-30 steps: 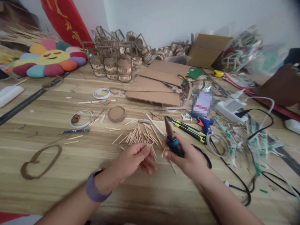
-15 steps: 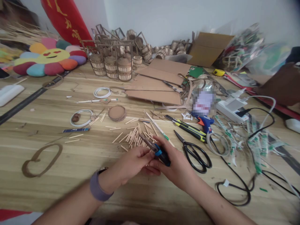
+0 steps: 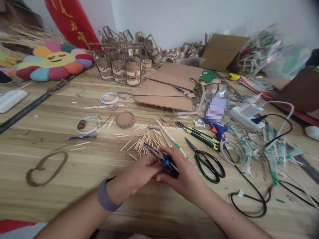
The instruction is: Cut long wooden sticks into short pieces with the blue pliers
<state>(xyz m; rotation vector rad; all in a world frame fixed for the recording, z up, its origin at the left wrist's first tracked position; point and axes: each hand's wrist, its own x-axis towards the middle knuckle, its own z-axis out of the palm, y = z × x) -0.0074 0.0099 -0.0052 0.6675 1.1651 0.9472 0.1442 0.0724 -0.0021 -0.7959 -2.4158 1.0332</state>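
My right hand (image 3: pixel 186 177) is closed around a pair of pliers (image 3: pixel 166 162) with dark handles and blue bands, the jaws pointing up and left. Close against it, my left hand (image 3: pixel 141 172) has its fingers pinched together under the pliers; what they hold is hidden. Just beyond both hands lies a loose heap of short wooden sticks (image 3: pixel 141 145). Farther back sits a round, cardboard-bottomed piece with a woven brown rim (image 3: pixel 125 119). To the right are black-handled scissors (image 3: pixel 208 166) and yellow-black utility knives (image 3: pixel 200 136).
A blue glue gun (image 3: pixel 220 131), a tape roll (image 3: pixel 241 156), a power strip (image 3: pixel 245 114) and black cables (image 3: pixel 264 207) occupy the right side. Cardboard sheets (image 3: pixel 164 89) and small slatted baskets (image 3: pixel 133 73) stand behind. At left lies a brown strip loop (image 3: pixel 30 177).
The pliers have shifted slightly left and tilted flatter, their jaws now lower over the sticks. Both hands stay close together in nearly the same place.
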